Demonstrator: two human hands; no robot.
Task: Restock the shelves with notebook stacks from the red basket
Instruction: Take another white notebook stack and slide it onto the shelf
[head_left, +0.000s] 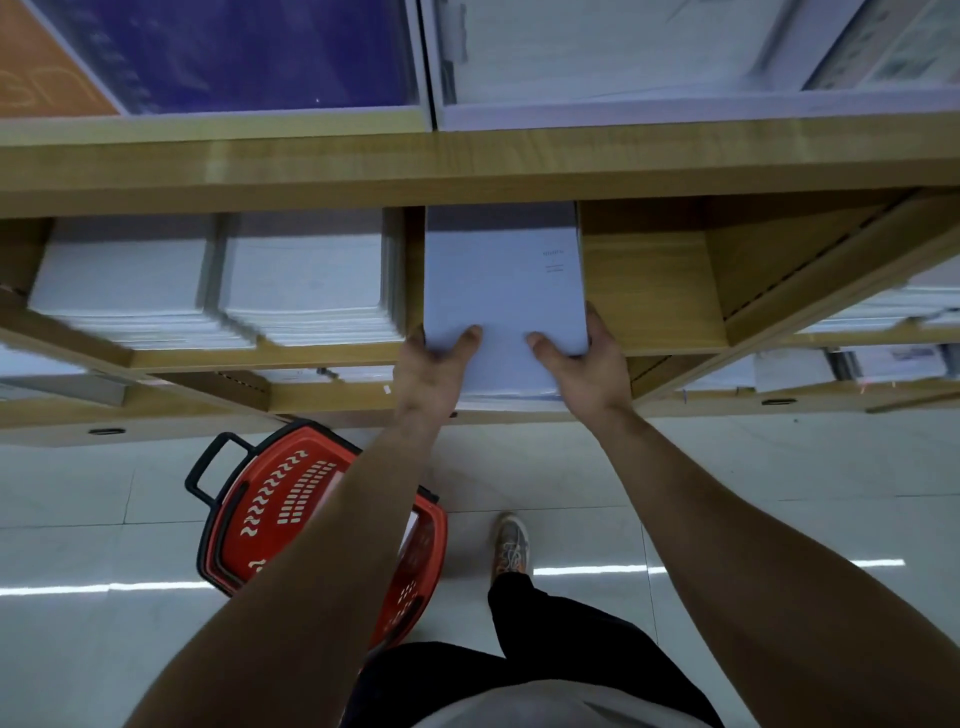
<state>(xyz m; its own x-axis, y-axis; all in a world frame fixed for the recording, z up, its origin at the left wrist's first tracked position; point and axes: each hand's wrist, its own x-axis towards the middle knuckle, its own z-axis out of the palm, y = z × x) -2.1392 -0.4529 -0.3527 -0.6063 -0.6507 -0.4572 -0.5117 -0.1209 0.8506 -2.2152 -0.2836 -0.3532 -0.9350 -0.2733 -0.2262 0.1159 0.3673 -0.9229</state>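
A stack of pale white notebooks (501, 280) lies half inside the wooden shelf (649, 291), its near end sticking out over the shelf's front edge. My left hand (431, 369) grips the stack's near left corner, thumb on top. My right hand (582, 364) grips the near right corner the same way. The red basket (275, 509) with black handles stands on the floor below my left forearm, which hides part of it.
Two other white notebook stacks (218, 280) fill the shelf to the left. To the right of the held stack the shelf board is bare wood. An upper shelf carries purple and white items (234, 52). My foot (511, 540) stands on the glossy tiled floor.
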